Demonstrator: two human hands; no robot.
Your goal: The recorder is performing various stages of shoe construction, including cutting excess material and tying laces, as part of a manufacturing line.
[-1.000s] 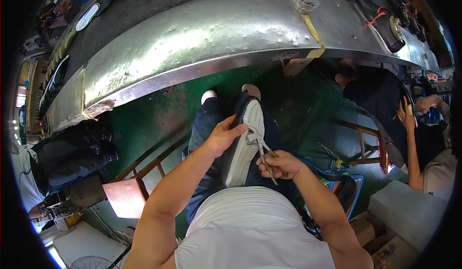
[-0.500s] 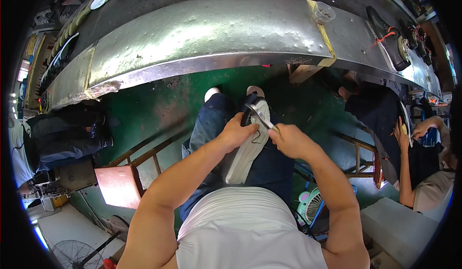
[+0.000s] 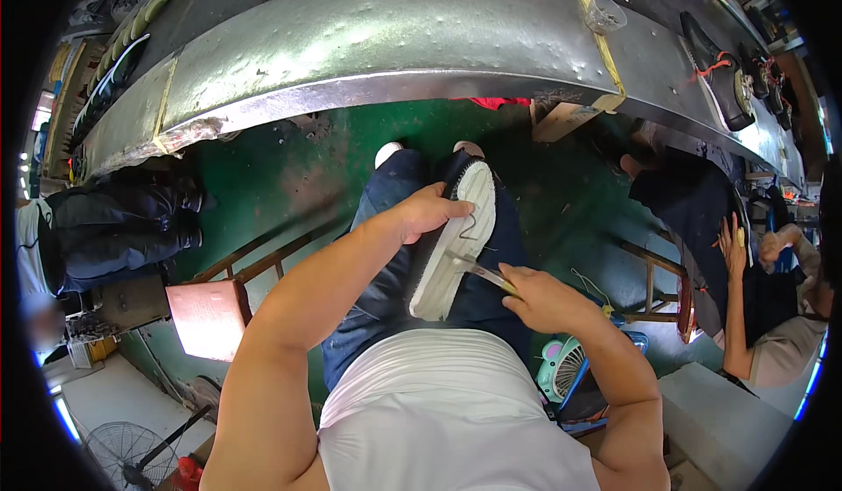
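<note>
A dark shoe with a pale, whitish sole [image 3: 436, 279] lies sole-up across my thighs, its far end pointing toward my feet. My left hand [image 3: 430, 214] is closed on the shoe's left edge near the far half, with the thumb over the sole. A dark thread [image 3: 474, 224] curls over the sole beside that thumb. My right hand [image 3: 545, 300] grips the handle of a small hammer [image 3: 482, 272] from the right. Its metal head is over the middle of the sole; whether it touches cannot be made out.
A metal-covered bench [image 3: 368, 39] spans the front, with a clear plastic cup [image 3: 605, 14] and black shoes [image 3: 717, 74] on it. Wooden stools [image 3: 206, 315] stand to both sides. A green fan [image 3: 561, 368] is by my right hip. Another person's hand [image 3: 730, 245] works at right.
The hammer in my right hand has come back from the sole's far end to its middle. My left hand still holds the shoe, which lies a little more upright in view.
</note>
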